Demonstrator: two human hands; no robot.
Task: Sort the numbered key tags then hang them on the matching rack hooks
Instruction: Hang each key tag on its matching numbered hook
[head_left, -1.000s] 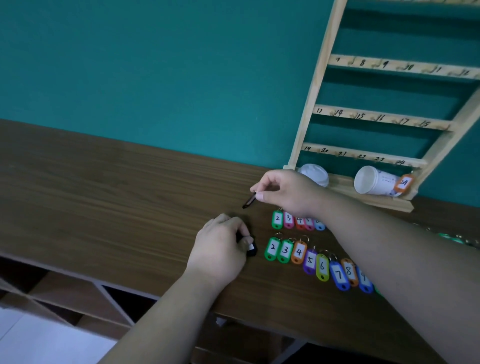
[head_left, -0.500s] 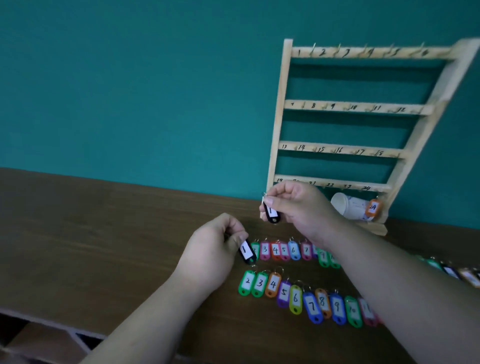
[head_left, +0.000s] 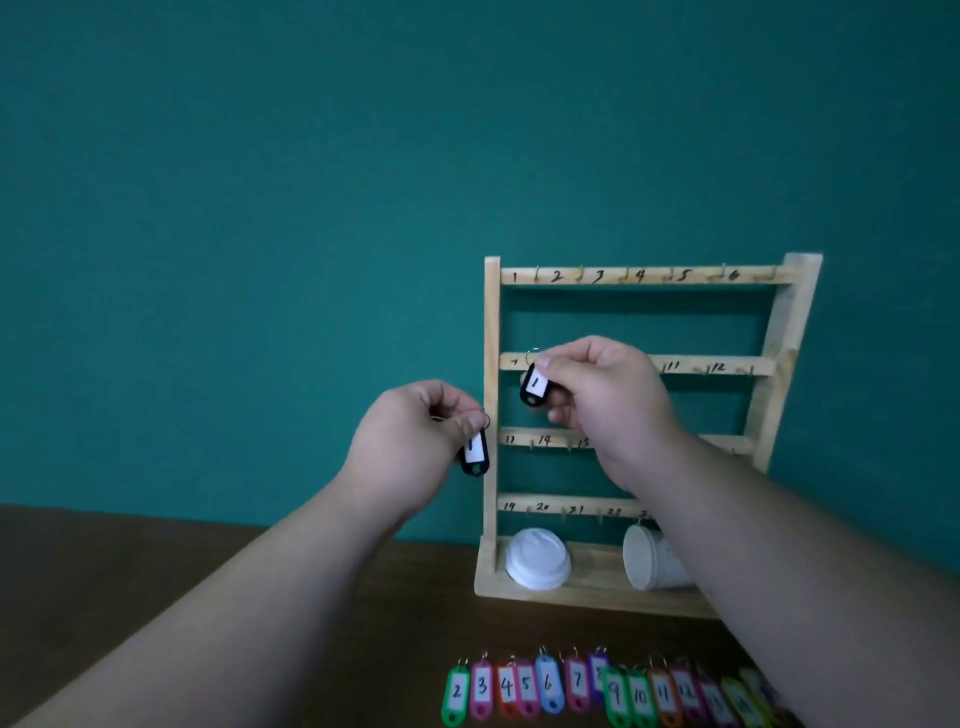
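In front of the rack, two black number-1 tags are held up.
Head view: the left hand pinches one black tag in curled fingers beside the rack's left post. The right hand pinches the other black tag before its second rail. Coloured tags lie on the tabletop below the rack.

Pale unfinished wood rack; glossy black plastic tags with white paper labels; matt dark woodgrain table.
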